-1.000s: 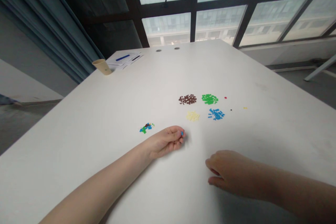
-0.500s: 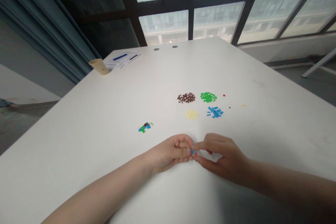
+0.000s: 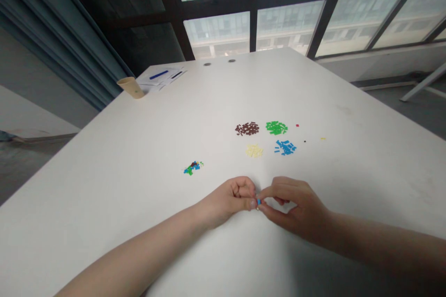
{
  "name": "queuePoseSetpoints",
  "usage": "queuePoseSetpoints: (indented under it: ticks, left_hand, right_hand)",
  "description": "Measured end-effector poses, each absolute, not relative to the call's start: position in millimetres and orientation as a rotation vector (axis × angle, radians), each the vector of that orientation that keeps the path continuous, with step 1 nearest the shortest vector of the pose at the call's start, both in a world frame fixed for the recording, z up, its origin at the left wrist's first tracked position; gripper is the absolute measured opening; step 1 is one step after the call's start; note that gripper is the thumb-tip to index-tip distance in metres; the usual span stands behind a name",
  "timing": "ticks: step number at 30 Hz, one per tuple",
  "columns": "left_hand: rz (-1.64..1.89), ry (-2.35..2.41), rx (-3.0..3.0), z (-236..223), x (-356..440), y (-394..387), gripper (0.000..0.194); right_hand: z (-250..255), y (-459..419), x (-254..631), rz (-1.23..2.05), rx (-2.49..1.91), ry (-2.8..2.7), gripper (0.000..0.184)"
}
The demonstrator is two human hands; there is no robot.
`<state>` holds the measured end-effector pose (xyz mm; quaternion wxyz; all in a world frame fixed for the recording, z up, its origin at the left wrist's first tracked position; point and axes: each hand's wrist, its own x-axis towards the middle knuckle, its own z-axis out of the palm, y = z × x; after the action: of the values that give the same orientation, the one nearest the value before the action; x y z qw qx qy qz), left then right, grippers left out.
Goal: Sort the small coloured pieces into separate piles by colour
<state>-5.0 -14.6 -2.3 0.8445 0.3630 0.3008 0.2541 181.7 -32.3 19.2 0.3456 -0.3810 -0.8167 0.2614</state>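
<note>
Close to the table's near side, my left hand point(image 3: 237, 198) and my right hand point(image 3: 292, 200) meet over a tiny blue piece point(image 3: 259, 201). Thumb and fingers of the left pinch it from one side, those of the right from the other. A small pale bit shows beside the blue, too small to name. Beyond my hands lie loose piles of small flat pieces: brown pieces point(image 3: 247, 128), green pieces point(image 3: 276, 127), pale yellow pieces point(image 3: 254, 151) and blue pieces point(image 3: 286, 147). Left of these is a mixed-colour cluster point(image 3: 193, 167) of green, blue and brown.
Right of the piles lie a red piece point(image 3: 297, 125), a black piece point(image 3: 304, 141) and a yellow piece point(image 3: 323, 138). A tan cup point(image 3: 131, 88) stands tilted-looking by the white table's point(image 3: 167, 125) left edge, beside papers point(image 3: 163, 82) with a blue pen point(image 3: 159, 74). Windows are behind.
The blue piece has shifted slightly right, between the fingertips of both hands. My left hand's lower fingers have drawn in and show less. The piles have stayed put.
</note>
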Motion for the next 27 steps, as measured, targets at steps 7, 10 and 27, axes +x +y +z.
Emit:
queuePoseSetpoints:
  ticks: [7,10,27]
  left_hand:
    - [0.427,0.68,0.898,-0.2,-5.3,-11.0,0.02]
    - [0.374,0.691,0.945,-0.9,-5.9,-10.7,0.019]
    - [0.287,0.717,1.01,0.7,-5.9,-10.6,0.02]
  right_hand:
    - [23.2,-25.7,187.0,0.578,-1.016,-2.157,0.014]
    - [31.6,-10.8,197.8,0.443,-1.141,-2.306,0.017]
    - [30.6,54.7,251.1,0.24,-2.121,-2.43,0.019]
